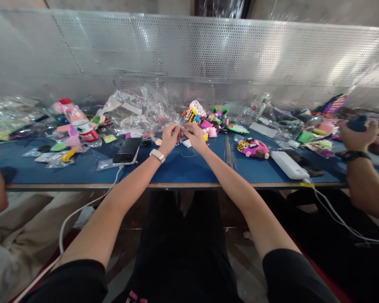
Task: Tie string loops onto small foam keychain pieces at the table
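My left hand and my right hand meet over the blue table, fingers closed in a pinch. Whatever lies between the fingertips is too small to make out. A thin looped wire shows just below them, beside a small white piece. Behind my right hand sit a yellow-and-black striped clay figure and pink clay pieces. Farther right lie a green-and-purple clay figure, a bundle of thin wires and a pink clay figure with a yellow striped face.
A phone on a white power bank with a cable lies left of my arm. Behind it are crumpled plastic bags and a red-capped bottle. Another power bank lies right. A perforated metal panel backs the table; a co-worker's hand holds something dark.
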The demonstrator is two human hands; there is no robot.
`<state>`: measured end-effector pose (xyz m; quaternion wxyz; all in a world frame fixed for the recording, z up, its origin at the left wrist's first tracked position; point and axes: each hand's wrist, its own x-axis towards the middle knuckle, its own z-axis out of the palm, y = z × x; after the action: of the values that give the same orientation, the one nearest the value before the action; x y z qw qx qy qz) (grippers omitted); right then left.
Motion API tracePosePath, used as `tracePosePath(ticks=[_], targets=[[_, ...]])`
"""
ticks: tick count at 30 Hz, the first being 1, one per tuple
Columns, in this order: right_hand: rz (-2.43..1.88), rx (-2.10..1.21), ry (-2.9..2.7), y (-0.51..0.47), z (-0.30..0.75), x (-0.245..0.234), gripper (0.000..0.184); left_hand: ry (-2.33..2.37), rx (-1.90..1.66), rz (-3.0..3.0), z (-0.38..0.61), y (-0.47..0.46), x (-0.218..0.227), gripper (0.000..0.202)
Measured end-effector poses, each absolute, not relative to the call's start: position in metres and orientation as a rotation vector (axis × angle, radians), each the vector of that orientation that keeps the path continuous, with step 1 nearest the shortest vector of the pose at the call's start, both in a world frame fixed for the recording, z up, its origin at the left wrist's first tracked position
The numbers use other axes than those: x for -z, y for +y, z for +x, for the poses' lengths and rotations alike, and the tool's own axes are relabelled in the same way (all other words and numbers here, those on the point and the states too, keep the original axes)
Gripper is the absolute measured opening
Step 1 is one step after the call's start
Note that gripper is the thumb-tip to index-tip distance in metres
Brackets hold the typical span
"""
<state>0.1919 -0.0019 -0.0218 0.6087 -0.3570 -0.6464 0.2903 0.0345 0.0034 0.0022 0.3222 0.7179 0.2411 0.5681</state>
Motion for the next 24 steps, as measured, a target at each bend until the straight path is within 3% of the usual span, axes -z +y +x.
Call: tracePosePath(ticks=[6,15,20,24], targets=[[-0.75,-0.652,-1.568,-0.008,0.199,0.019,0.04,0.583,-1.44,1.81,0.037,0.006,0.0,0.063],[-0.879,-0.528,-1.469,-0.024,0.197,0.007,0.03,0.612,-1.448,1.782,0.037,0.006,0.002,0.062],[-0.87,-0.785,-1.308,-0.022,0.196,0.002,0.044,0.568,-1.439,1.885,0.034,0.004,-0.003,0.061],[-0.878,-1.163,-1.092,-0.021,0.199,-0.004,0.039,0.558,-1.398,2.022,0.031,0.0,-0.008,0.059]])
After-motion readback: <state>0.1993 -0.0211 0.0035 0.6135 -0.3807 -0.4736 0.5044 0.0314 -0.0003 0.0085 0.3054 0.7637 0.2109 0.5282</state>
